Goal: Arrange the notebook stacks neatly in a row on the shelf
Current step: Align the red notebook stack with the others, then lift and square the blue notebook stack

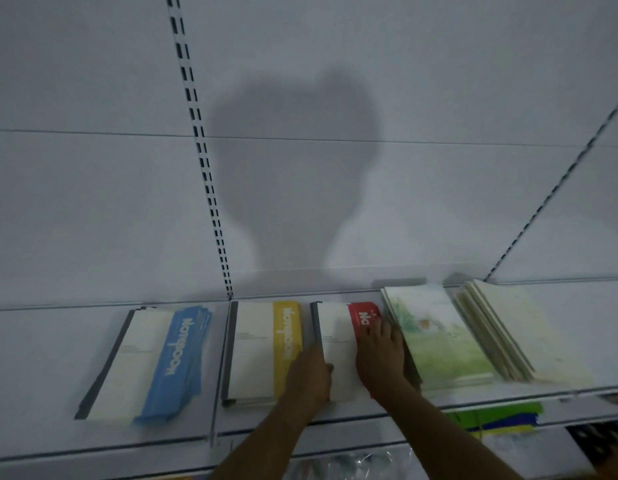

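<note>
On the white metal shelf [41, 358] I counted five flat paper notebook stacks in a row. My left hand [309, 375] gripped the red-banded stack [338, 341] at its left edge, thumb curled on top. My right hand [382, 355] pressed flat on its cover.

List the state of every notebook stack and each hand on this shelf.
Blue stack: flat, fanned, askew.
Yellow stack: flat, fairly square.
Red stack: flat, held between both hands.
Green stack: flat, angled.
Cream stack: flat, fanned.
Left hand: gripping red stack's left edge.
Right hand: resting on red stack.
</note>
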Demonstrator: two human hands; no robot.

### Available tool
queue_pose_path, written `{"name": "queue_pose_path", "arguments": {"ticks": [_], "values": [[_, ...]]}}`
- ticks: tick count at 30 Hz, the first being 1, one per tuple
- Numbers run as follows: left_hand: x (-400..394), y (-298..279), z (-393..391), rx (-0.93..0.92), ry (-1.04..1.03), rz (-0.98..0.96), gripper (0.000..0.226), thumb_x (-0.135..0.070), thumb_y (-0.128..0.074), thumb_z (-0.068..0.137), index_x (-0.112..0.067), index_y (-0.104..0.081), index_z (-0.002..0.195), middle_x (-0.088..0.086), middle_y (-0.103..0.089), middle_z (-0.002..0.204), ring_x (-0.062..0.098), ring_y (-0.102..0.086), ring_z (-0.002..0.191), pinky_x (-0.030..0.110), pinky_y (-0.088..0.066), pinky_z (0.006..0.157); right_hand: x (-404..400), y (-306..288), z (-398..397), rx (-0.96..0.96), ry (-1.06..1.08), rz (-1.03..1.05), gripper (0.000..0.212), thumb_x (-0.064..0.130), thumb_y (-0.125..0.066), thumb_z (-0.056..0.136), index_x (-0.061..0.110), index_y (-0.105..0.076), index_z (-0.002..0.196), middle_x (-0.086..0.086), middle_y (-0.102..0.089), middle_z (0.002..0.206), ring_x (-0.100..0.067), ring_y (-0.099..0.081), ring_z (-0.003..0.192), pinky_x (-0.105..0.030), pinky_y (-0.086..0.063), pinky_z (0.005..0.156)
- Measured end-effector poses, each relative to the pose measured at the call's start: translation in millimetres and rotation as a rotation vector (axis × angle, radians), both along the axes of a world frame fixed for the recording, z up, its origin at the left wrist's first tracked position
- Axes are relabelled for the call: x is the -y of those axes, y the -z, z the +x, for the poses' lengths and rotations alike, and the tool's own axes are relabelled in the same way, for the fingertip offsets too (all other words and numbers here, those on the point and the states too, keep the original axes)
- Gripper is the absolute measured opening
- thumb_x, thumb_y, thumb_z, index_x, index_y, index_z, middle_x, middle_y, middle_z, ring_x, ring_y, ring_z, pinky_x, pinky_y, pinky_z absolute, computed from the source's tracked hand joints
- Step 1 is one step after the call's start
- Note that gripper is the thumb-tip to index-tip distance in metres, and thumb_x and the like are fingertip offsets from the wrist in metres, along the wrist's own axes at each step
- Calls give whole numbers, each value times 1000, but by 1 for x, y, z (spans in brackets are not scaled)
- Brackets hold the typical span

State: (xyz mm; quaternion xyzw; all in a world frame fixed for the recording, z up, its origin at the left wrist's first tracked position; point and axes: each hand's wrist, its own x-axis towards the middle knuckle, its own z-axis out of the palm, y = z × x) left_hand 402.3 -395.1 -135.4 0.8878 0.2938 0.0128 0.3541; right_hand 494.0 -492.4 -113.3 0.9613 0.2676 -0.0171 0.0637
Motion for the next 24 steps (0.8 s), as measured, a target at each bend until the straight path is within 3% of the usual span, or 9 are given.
{"name": "queue_pose_path", "arguments": {"ticks": [9, 12, 15, 19, 24], "values": [[3, -6, 0, -96, -16, -66, 34, -23, -47, 98, -4, -47, 125, 15, -58, 124, 26, -57, 112, 30, -45, 90, -3, 5, 6, -158, 9, 140, 48, 20, -41, 100, 4, -29, 143, -15, -37, 147, -26, -48, 124, -33, -45, 97], [5, -19, -6, -1, -88, -120, 32, -26, -50, 97, -5, -53, 120, 12, -60, 121, 22, -59, 106, 30, -47, 89, -2, 2, 9, -157, 13, 138, 44, 22, -44, 99, 5, -35, 138, -13, -47, 138, -23, -56, 114, -31, -49, 91], [0, -35, -18, 143, -292, -175, 30, -29, -51, 96, -8, -55, 117, 7, -60, 117, 17, -58, 100, 25, -47, 82, -10, -10, 16, -142, 34, 55, 32, 21, -45, 98, 3, -48, 125, -11, -62, 117, -21, -65, 99, -31, -52, 82], [-37, -52, -48, 278, -421, -114, 18, -21, -54, 90, -15, -58, 106, 2, -61, 106, 17, -58, 97, 28, -48, 84, -45, -37, 10, -58, -52, 83, 29, 21, -42, 94, 7, -51, 118, -10, -61, 109, -26, -63, 95, -31, -51, 72], [-111, -65, -103, 352, -538, -54, 5, -12, -57, 88, -17, -56, 87, 2, -60, 90, 20, -58, 86, 26, -44, 74, -132, -50, -63, -363, -291, 395, 30, 28, -49, 92, 13, -55, 116, -9, -60, 114, -27, -58, 103, -32, -46, 83]]}}
